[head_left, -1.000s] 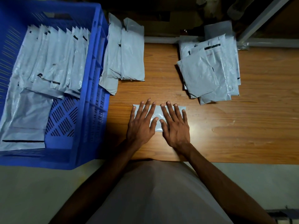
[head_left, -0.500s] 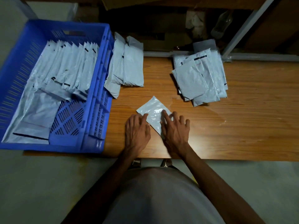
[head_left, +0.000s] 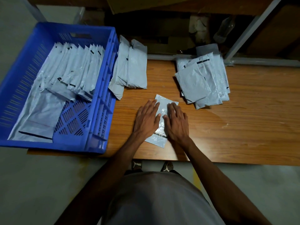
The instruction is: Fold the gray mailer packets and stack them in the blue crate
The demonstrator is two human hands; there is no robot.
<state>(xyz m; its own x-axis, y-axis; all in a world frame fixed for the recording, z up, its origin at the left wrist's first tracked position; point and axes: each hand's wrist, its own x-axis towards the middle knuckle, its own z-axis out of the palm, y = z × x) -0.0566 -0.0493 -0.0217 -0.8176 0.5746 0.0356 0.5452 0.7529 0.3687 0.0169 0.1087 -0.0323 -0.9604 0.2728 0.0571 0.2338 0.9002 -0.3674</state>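
— What's the packet (head_left: 162,111) under my left hand (head_left: 146,118) & right hand (head_left: 177,123) made of?
— Thin gray plastic film, crinkly, w/ a slight sheen.

— And the table (head_left: 235,127)?
— Wood-grain top, smooth, semi-gloss; light glares off it near my right hand.

— The crate (head_left: 95,127)?
— Blue moulded plastic, matt, slotted walls & a perforated floor.

— The loose stack (head_left: 203,82) & the folded ones (head_left: 131,69)?
— Same gray film, wrinkled, dull shine.

— My shirt (head_left: 155,200)?
— Gray cloth, matt.
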